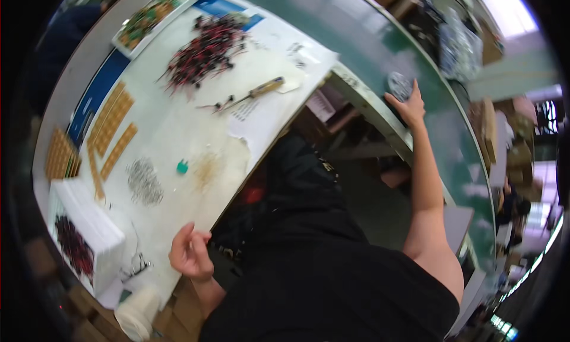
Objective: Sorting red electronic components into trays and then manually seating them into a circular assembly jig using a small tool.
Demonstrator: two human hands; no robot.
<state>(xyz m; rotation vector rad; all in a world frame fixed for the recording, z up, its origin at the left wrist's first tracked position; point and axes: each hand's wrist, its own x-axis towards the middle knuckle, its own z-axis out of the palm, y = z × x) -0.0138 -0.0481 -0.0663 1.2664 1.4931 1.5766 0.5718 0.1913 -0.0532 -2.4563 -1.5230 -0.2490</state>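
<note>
My right hand (411,109) reaches far out to the right over the green bench. Its thumb and fingers are around a small round grey container (399,85), whose contents are too blurred to name. Over the near edge of the white work table, my left hand (191,253) hovers with its fingers curled in; nothing shows in it. Beyond it on the table lie a heap of small silvery metal pieces (144,181), a small green part (182,167) and a scatter of thin tan bits (206,171). A screwdriver (252,95) with a yellowish handle lies farther off.
A pile of black parts with red wires (208,48) covers the far table. Tan strips (111,125) lie at the left. A white box (89,223) holds more wired parts, and a white tray (155,21) stands at the back. Near the bottom is a white cup (138,312).
</note>
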